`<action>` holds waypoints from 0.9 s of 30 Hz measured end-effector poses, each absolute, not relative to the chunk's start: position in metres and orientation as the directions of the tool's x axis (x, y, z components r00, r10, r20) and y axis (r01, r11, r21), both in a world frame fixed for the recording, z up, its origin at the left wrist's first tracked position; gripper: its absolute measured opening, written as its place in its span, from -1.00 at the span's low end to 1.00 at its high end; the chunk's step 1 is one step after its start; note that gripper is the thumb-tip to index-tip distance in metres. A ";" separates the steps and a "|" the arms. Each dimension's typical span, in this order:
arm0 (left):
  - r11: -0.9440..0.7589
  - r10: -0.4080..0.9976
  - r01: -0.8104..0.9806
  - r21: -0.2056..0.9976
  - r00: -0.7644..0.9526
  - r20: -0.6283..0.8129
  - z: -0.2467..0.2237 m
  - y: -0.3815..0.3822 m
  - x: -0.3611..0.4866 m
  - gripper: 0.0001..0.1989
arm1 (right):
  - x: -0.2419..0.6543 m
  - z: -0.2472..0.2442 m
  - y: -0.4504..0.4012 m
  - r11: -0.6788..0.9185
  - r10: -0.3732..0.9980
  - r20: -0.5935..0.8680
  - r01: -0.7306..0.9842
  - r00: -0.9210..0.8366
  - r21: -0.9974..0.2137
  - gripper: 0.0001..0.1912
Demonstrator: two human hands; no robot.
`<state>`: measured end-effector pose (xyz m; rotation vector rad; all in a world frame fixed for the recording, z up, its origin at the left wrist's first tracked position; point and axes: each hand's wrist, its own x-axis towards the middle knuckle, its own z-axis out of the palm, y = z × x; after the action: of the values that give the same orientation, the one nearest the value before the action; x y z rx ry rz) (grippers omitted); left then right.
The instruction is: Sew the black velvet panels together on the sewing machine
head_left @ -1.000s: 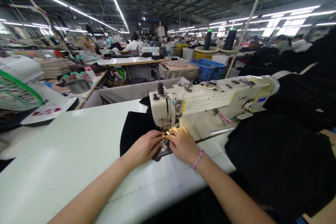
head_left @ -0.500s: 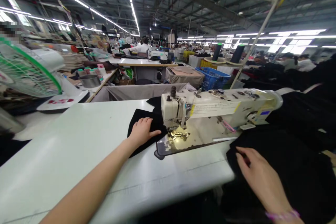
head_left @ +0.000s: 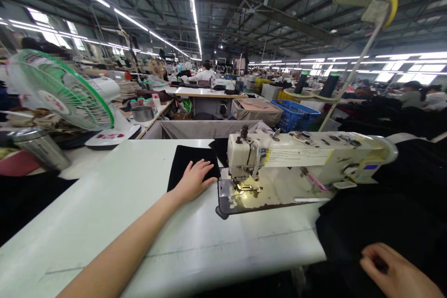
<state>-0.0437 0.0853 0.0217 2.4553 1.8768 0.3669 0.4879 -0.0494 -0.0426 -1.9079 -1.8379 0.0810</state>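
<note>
My left hand (head_left: 195,180) lies spread out on a black fabric piece (head_left: 179,162), which rests flat on the pale table left of the sewing machine (head_left: 242,153). The needle plate (head_left: 248,189) is lit, with no cloth visible under the presser foot. At the lower right, my right hand (head_left: 396,267) has thumb and forefinger pinched together on black fabric (head_left: 352,223) heaped over the table's right side. Dark on dark hides exactly how much cloth is between those fingertips. Another black piece (head_left: 219,149) lies behind the machine head.
On the left stand a green-rimmed fan (head_left: 70,93), a steel flask (head_left: 40,149) and a metal bowl (head_left: 142,113). A pink-handled tool (head_left: 316,181) lies beneath the machine arm. Thread cones (head_left: 328,85) and a blue crate (head_left: 296,114) are behind.
My right hand has moved down and right, away from the machine, still pinched. The left hand stays on the fabric piece, its fingers turned more toward the machine. The camera view has shifted left.
</note>
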 end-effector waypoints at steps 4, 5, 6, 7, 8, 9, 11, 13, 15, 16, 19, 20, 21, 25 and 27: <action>-0.439 0.894 0.883 0.167 0.410 0.181 0.019 0.055 -0.020 -0.57 | 0.478 -0.021 -0.065 -0.036 0.948 0.290 0.948 0.133 -0.316 -0.84; -0.487 0.867 0.857 0.169 0.453 0.208 0.017 0.048 -0.017 -0.59 | 0.472 -0.013 -0.072 -0.045 0.945 0.298 0.957 0.134 -0.287 -0.82; -0.540 0.833 0.824 0.171 0.494 0.249 0.013 0.043 -0.015 -0.60 | 0.465 -0.005 -0.079 -0.049 0.945 0.301 0.962 0.132 -0.268 -0.78; -0.594 0.792 0.785 0.173 0.534 0.298 0.008 0.039 -0.015 -0.61 | 0.459 0.002 -0.083 -0.017 0.947 0.304 0.960 0.105 -0.279 -0.84; -0.650 0.745 0.740 0.174 0.575 0.338 0.001 0.037 -0.015 -0.61 | 0.454 0.009 -0.086 0.005 0.950 0.296 0.949 0.093 -0.314 -0.92; -0.695 0.703 0.697 0.175 0.606 0.373 -0.007 0.035 -0.016 -0.62 | 0.451 0.013 -0.087 -0.014 0.948 0.295 0.944 0.117 -0.330 -0.88; -0.765 0.625 0.623 0.163 0.658 0.421 -0.023 0.036 -0.018 -0.63 | 0.453 0.019 -0.087 -0.070 0.939 0.291 0.929 0.184 -0.363 -0.84; -0.789 0.598 0.594 0.160 0.680 0.424 -0.035 0.039 -0.019 -0.63 | 0.461 0.021 -0.087 -0.131 0.918 0.294 0.904 0.265 -0.406 -0.86; -0.783 0.605 0.600 0.165 0.674 0.424 -0.037 0.044 -0.018 -0.62 | 0.469 0.022 -0.090 -0.166 0.894 0.305 0.875 0.328 -0.455 -0.89; -0.775 0.612 0.610 0.165 0.658 0.439 -0.034 0.048 -0.018 -0.62 | 0.471 0.024 -0.092 -0.167 0.885 0.313 0.864 0.344 -0.476 -0.90; -0.704 0.660 0.698 0.127 0.578 0.480 -0.012 0.062 -0.015 -0.61 | 0.460 0.027 -0.098 -0.093 0.890 0.339 0.848 0.306 -0.521 -0.87; -0.651 0.697 0.752 0.102 0.540 0.471 -0.002 0.065 -0.014 -0.59 | 0.452 0.026 -0.099 -0.047 0.897 0.351 0.848 0.268 -0.529 -0.86; -0.583 0.748 0.809 0.077 0.498 0.438 0.007 0.067 -0.013 -0.57 | 0.442 0.025 -0.100 0.007 0.903 0.367 0.848 0.222 -0.530 -0.86; -0.346 0.917 0.938 0.033 0.331 0.223 0.032 0.054 -0.011 -0.63 | 0.392 0.010 -0.096 0.282 0.884 0.465 0.845 -0.045 -0.454 -0.87; -0.360 0.924 0.932 0.038 0.350 0.157 0.036 0.039 -0.008 -0.72 | 0.361 0.002 -0.090 0.422 0.852 0.486 0.807 -0.197 -0.412 -0.87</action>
<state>-0.0084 0.0395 0.0360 2.6279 1.8082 0.2421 0.3606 -0.0901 0.0022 -1.3983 -2.0149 0.0857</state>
